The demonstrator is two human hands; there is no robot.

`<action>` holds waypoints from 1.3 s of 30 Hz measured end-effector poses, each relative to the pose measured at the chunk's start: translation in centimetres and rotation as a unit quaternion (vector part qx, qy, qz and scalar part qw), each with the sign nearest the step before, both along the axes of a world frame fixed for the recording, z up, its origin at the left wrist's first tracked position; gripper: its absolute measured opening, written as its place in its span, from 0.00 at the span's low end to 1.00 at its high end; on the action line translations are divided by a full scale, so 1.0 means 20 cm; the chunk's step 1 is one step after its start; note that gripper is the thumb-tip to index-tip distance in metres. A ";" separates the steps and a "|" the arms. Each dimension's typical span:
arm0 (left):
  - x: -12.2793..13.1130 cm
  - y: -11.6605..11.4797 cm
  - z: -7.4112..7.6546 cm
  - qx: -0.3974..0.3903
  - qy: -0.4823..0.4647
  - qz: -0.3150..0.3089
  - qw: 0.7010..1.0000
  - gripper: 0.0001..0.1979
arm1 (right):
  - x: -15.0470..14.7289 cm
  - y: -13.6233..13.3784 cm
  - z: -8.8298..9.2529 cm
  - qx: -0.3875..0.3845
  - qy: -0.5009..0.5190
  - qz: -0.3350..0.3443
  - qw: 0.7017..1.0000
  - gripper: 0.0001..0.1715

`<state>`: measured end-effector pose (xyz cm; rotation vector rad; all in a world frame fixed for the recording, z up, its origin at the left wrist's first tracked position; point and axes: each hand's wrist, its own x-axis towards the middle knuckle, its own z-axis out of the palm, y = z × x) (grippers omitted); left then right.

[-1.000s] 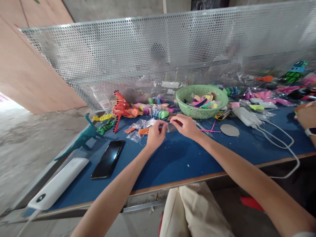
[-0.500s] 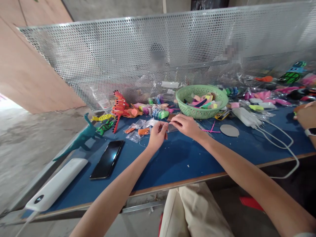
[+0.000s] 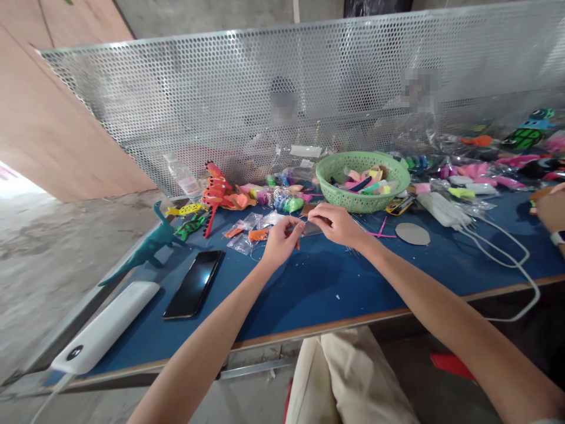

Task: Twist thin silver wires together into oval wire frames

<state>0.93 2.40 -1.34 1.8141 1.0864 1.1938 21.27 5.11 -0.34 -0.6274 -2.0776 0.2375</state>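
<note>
My left hand (image 3: 283, 240) and my right hand (image 3: 336, 224) meet over the blue table (image 3: 309, 294), both with thumb and fingers pinched. What they pinch is too small to make out. A thin pale wire (image 3: 253, 254) curves on the table beside my left hand. Just left of that hand lie small clear bags (image 3: 242, 242) with orange foam pieces (image 3: 258, 235). Beyond my right hand stands a green basket (image 3: 324, 187) of colourful pieces. Several thin wires (image 3: 356, 221) and pink strips (image 3: 383, 234) are at that hand's right.
A blue-green toy dinosaur (image 3: 148, 247), a black phone (image 3: 194, 284) and a white power bank (image 3: 106, 327) occupy the left side. An orange toy (image 3: 216, 191) and a bottle (image 3: 182, 176) stand before the perforated metal screen (image 3: 198, 88). At right are a grey disc (image 3: 412, 234), white cables (image 3: 498, 250) and a co-worker's arm (image 3: 551, 215).
My hands have drawn slightly apart, with the right fingers shifting a little to the right. Both remain pinched; the whole view has also shifted slightly.
</note>
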 end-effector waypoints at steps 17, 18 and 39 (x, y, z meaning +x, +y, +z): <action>-0.04 -0.02 0.03 0.199 0.314 0.138 0.918 0.08 | -0.06 -0.04 -0.02 -0.062 -0.017 -0.072 0.995 0.10; -0.04 -0.02 0.03 0.210 0.327 0.143 0.910 0.08 | -0.06 -0.04 -0.02 -0.064 -0.013 -0.077 0.995 0.10; -0.06 0.02 0.02 0.141 0.208 0.092 0.964 0.09 | -0.05 0.00 -0.04 -0.105 0.023 -0.054 0.993 0.12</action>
